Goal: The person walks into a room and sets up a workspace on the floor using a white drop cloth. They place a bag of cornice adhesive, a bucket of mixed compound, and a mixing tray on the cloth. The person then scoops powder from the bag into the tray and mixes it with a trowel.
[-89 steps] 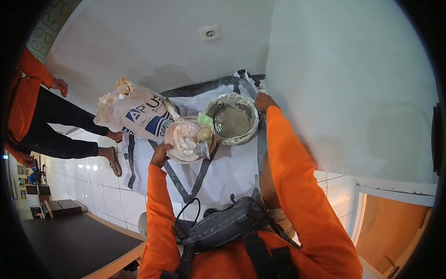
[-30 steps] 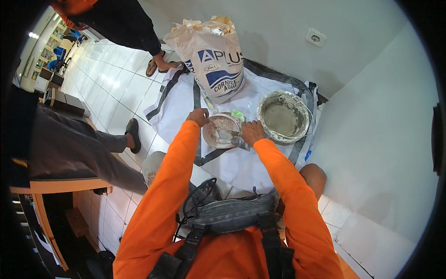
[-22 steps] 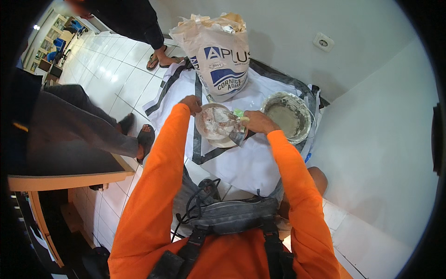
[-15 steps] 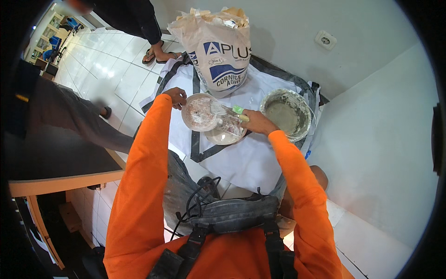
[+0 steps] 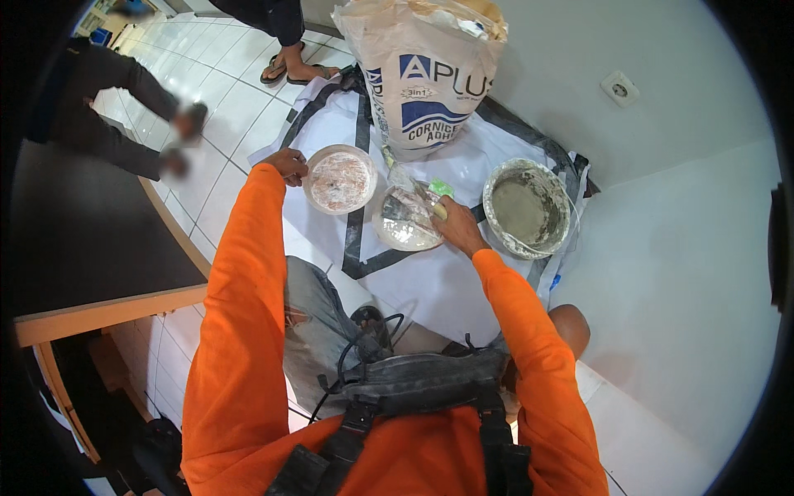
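Currently | left fingers (image 5: 298, 169): gripping bowl (image 5: 340, 180) by its left rim | right fingers (image 5: 448, 220): closed round scraper (image 5: 403, 207) handle, blade over dish (image 5: 408, 238)

Sleeved in orange, the left arm (image 5: 234, 331) I run from afar stretches nearly straight forward, its bare left grip (image 5: 287, 165) pinched at the fingertips. My right arm (image 5: 529, 322) slants inward, the right grip (image 5: 461, 227) curled and nearer the torso than its partner, the two well apart. My right knee (image 5: 571, 332), bare, juts outside that sleeve.
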`<state>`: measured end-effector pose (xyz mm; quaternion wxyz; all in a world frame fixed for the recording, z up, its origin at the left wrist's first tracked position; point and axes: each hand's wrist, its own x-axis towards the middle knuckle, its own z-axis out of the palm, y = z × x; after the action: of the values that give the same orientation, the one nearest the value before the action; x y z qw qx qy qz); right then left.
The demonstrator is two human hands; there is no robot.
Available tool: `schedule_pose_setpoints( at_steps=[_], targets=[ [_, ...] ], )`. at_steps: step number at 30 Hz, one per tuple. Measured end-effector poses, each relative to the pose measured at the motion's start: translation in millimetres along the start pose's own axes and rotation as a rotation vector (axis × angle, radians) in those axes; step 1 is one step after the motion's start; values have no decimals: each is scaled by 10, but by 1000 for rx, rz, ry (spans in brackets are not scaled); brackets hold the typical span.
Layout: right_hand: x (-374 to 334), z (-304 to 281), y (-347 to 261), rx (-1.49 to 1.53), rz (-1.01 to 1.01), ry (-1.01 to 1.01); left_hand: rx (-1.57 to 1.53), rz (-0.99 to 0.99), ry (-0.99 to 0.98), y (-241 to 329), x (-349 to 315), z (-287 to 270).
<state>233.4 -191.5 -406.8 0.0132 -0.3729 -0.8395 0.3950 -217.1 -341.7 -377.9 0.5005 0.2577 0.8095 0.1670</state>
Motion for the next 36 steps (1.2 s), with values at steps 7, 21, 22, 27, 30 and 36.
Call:
schedule_pose_setpoints(
  at_steps=[7, 21, 22, 27, 30, 36],
  targets=[
    [73, 338, -62, -292, -56, 40, -327, -51, 123, -904, 152, 355],
    [183, 782, 239, -489, -147, 148, -93, 3, 255, -1028, 329, 828],
    [182, 668, 57, -378, -135, 69, -56, 63, 308, -1106, 327, 637],
    [-79, -69, 58, 194, 23, 161, 289, 467, 136, 158, 350, 500],
    [-193, -608, -212, 341, 53, 152, 650, 661, 20, 673, 387, 711],
    [-920, -1437, -543, 204, 196, 371, 1098, 568, -134, 1479, 245, 2022]
  ],
)
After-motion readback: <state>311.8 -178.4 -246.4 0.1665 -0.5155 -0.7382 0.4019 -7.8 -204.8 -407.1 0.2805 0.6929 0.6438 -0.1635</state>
